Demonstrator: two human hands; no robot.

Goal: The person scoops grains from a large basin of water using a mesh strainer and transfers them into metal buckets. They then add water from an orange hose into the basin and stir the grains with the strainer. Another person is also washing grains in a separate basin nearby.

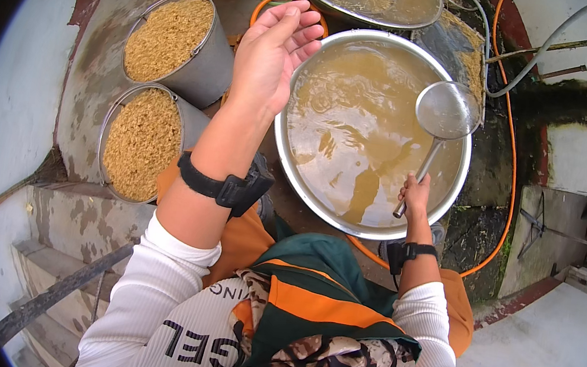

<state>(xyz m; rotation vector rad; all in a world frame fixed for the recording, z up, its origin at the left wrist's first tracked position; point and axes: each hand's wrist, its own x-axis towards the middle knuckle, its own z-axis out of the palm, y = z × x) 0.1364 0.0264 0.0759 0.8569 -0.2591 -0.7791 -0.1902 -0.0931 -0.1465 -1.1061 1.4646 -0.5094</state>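
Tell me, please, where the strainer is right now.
In the head view, the strainer is right of centre, over the upper-right side of the nearer basin, its handle in the right hand.

Orange hose (513, 184) curving down right, grey hose (544, 50) nearby upper right. Broom (52, 168) by pale left wall (20, 100). Dark pole (60, 293) slanting over concrete steps (49, 265), lower left.
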